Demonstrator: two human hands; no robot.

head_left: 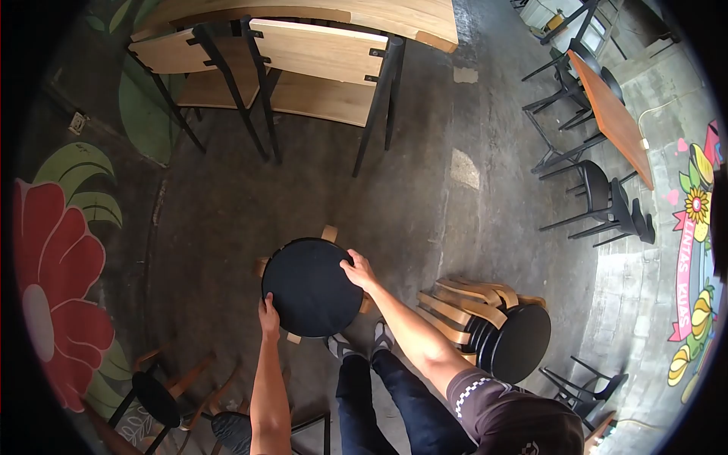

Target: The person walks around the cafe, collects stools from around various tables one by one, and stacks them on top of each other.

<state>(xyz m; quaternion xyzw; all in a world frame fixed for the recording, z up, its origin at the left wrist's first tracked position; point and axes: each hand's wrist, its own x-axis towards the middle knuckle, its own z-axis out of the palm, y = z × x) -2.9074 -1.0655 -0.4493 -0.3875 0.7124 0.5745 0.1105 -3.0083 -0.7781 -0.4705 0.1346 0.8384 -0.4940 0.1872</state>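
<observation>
A round stool (312,290) with a black seat and bent wooden legs is in front of my feet, seen from above. My left hand (269,315) grips the seat's left edge, its thumb over the rim. On the upper right edge, my right hand (358,271) holds the rim with its fingers curled. The undersides of both grips are hidden by the seat. Parts of the wooden legs poke out around the seat. To the right, a stack of similar stools (523,345) with black seats and wooden legs leans on its side.
Two wooden-backed chairs (318,51) stand at a wooden table (402,14) ahead. Black chairs (597,193) surround an orange-brown table (610,114) on the right. More stools (157,398) are at lower left. A painted wall (64,265) borders the left side.
</observation>
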